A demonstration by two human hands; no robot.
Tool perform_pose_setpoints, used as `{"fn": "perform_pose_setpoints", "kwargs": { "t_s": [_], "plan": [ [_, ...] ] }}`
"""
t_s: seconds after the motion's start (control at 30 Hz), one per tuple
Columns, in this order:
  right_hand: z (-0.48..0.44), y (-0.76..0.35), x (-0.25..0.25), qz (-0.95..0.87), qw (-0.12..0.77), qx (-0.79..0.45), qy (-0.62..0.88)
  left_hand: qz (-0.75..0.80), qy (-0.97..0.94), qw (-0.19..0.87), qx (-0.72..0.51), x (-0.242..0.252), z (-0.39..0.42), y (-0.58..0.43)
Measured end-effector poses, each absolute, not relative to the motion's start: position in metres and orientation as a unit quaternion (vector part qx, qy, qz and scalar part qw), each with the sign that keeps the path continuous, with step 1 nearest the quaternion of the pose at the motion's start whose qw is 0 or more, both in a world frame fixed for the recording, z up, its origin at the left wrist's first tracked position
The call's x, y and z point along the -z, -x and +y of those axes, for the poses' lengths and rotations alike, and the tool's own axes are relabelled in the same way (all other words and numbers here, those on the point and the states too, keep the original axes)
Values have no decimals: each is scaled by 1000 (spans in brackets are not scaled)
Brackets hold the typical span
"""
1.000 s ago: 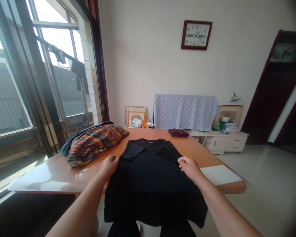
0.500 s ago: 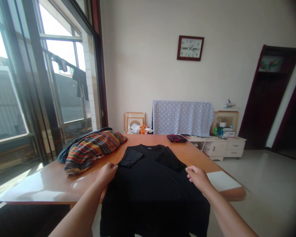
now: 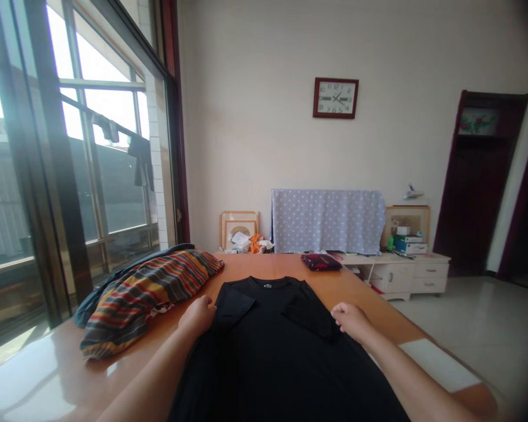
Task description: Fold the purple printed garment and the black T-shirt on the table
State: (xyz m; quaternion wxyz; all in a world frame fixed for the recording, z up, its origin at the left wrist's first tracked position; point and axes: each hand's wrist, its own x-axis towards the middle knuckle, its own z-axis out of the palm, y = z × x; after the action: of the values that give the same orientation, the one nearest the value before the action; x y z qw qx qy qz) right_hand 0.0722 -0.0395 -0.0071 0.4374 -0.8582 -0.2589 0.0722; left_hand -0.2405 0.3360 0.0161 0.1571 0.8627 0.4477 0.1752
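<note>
A black T-shirt (image 3: 273, 346) lies spread on the orange-brown table (image 3: 273, 265), its collar toward the far end and both sleeves folded inward over the chest. Its lower part runs out of the bottom of the view. My left hand (image 3: 199, 315) is closed on the shirt's left edge, just below the sleeve. On the opposite side my right hand (image 3: 350, 320) pinches the right edge at about the same height. The cloth between the two hands looks fairly flat.
Striped clothing (image 3: 154, 296) is heaped on the table's left, over a dark blue garment (image 3: 85, 305). A folded dark red-patterned cloth (image 3: 320, 262) lies at the far end. Beyond stand a white cabinet (image 3: 429, 275) and something under a dotted cover (image 3: 328, 221). Windows line the left.
The view has tilted up and come closer to the table. Both hands keep their hold on the shirt's edges, and the shirt reaches farther along the table.
</note>
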Motion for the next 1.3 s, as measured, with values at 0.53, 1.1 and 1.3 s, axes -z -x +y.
{"fn": "perform_pose_setpoints", "kwargs": {
  "t_s": [0.53, 1.1, 1.3],
  "plan": [
    [89, -164, -2, -313, 393, -41, 864, 378, -904, 134, -147, -1, 394, 142],
    [129, -203, 1, -252, 462, -171, 833, 328, -908, 184, -184, 6, 418, 119],
    [139, -216, 0, -294, 397, -146, 857, 449, -850, 192, -196, -16, 448, 128]
  ]
}}
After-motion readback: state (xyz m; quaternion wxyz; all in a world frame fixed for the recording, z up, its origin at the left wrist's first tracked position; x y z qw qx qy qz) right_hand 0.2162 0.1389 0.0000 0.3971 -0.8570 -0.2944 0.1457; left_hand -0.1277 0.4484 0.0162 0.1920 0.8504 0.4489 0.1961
